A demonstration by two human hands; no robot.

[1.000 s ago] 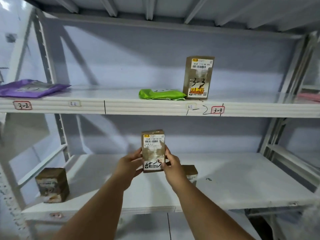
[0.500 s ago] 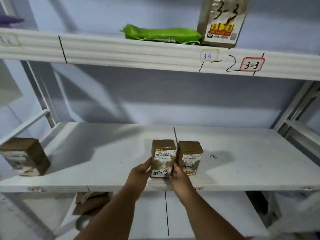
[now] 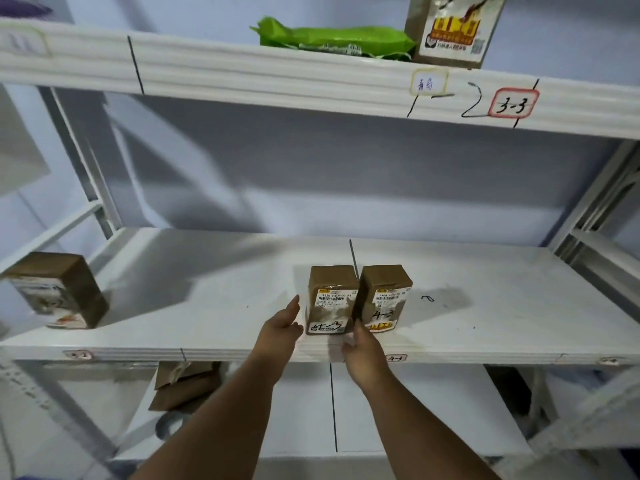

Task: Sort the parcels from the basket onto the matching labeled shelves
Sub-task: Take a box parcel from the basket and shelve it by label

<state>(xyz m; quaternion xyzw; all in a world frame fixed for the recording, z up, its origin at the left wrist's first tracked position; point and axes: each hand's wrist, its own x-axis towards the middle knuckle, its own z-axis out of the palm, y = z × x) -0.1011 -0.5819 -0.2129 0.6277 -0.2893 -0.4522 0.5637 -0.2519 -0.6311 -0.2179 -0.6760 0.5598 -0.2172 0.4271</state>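
We see only the lower part of the tall brown box (image 3: 452,29) on the upper shelf (image 3: 242,69); the top edge cuts it off. A purple parcel (image 3: 20,6) shows just a corner at the top left. The pale label (image 3: 24,43) at the shelf's left end is too blurred for us to read, as is the small red tag (image 3: 79,355) on the middle shelf (image 3: 207,299). Our right hand (image 3: 362,346) covers the lower right corner of the parcel (image 3: 330,299).

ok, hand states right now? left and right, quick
Left hand: open, fingers straight, just off the brown cardboard parcel standing on the white shelf.
Right hand: open, holding nothing, at the parcel's lower corner.
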